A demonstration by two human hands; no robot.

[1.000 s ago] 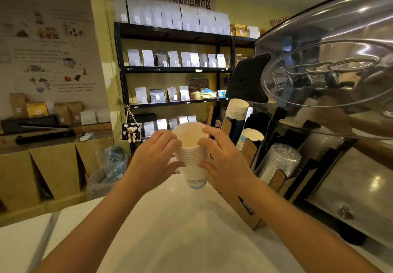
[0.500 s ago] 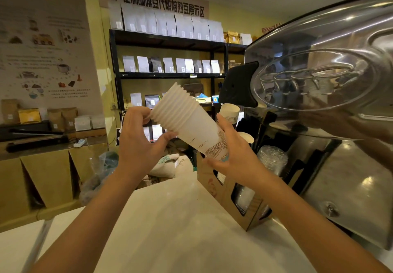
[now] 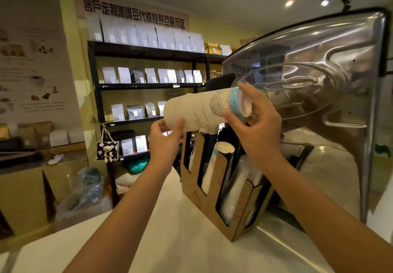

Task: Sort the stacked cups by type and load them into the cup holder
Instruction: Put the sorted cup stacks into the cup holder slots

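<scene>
A stack of white paper cups [image 3: 197,111] with line drawings and a blue band lies nearly horizontal in the air, rims to the left, base to the right. My left hand [image 3: 164,139] grips the rim end from below. My right hand [image 3: 257,122] holds the base end. Both are above the brown cardboard cup holder [image 3: 202,194] on the white counter. The holder's slots contain a paper cup stack [image 3: 214,164] and clear plastic cups [image 3: 240,187]; a striped stack [image 3: 192,160] sits in the far slot.
A large shiny metal machine [image 3: 314,94] rises right behind the holder. The white counter [image 3: 159,241] spreads in front. Black shelves [image 3: 148,85] with coffee bags stand across the room; a plastic bag [image 3: 85,190] lies on the floor at left.
The cup stack has been tipped from upright through tilted to nearly horizontal and lifted higher over the holder. My right hand shifted to its base end.
</scene>
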